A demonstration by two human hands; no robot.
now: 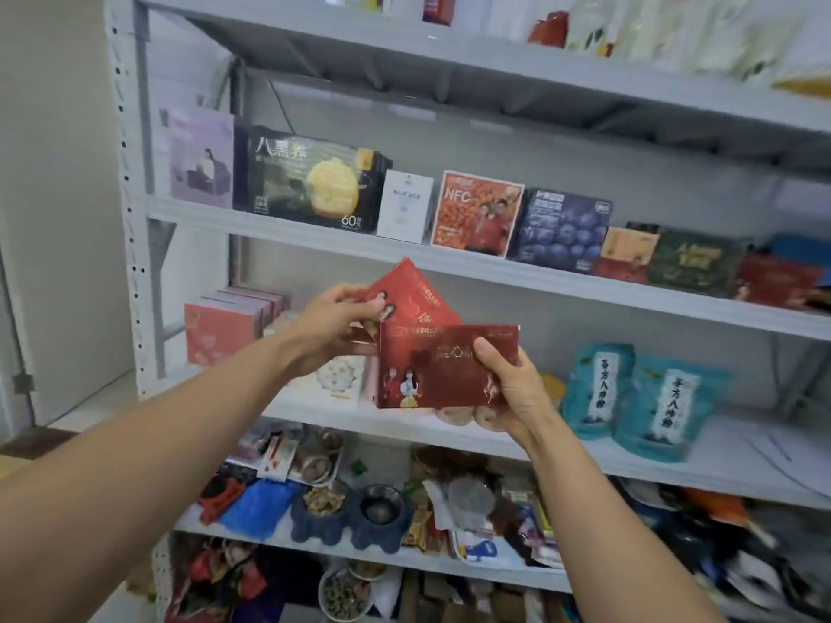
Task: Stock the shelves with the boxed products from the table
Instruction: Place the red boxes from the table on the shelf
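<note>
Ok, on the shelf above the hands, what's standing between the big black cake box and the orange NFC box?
A small white box stands upright between the black cake box and the NFC box, seen in the head view.

The rear red box (416,294), up and left of the front red box (443,370), is half covered by it and by the fingers of the left grip (335,323); the front red box's lower right corner lies under the right grip (510,388); behind it a pale box (337,377) shows only in part; just below it, round tubs (449,415) show little but their rims; right of it a yellow thing (554,388) is mostly hidden and cannot be named; far above it, top-shelf packets (652,33) are blurred and cut by the upper edge; down and right of it, clutter (719,555) blurs beyond naming; its small print is unreadable.
</note>
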